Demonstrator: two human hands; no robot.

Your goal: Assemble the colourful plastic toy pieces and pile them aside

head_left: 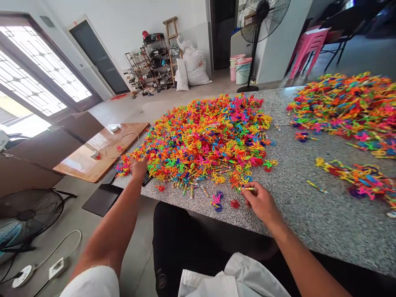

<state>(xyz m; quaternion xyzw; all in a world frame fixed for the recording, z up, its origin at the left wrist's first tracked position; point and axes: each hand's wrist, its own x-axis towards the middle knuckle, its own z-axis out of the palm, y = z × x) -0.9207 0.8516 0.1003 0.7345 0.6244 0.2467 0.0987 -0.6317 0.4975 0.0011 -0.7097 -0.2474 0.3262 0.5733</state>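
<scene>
A big heap of small bright plastic toy parts (207, 138) lies on the grey speckled stone table (309, 214). My left hand (137, 167) reaches into the heap's left edge, fingers curled down among the pieces, next to a black flat object at the table's corner. My right hand (260, 200) rests near the heap's front edge and pinches a thin green and yellow stick (249, 189). A small blue and pink assembled piece (216, 201) and a red ring (234, 203) lie just left of that hand.
A second heap of parts (346, 105) covers the table's far right, with a smaller cluster (359, 179) in front of it. A wooden side table (99, 150) stands to the left. Fans (262, 20), a shoe rack, sacks and pink chairs stand behind.
</scene>
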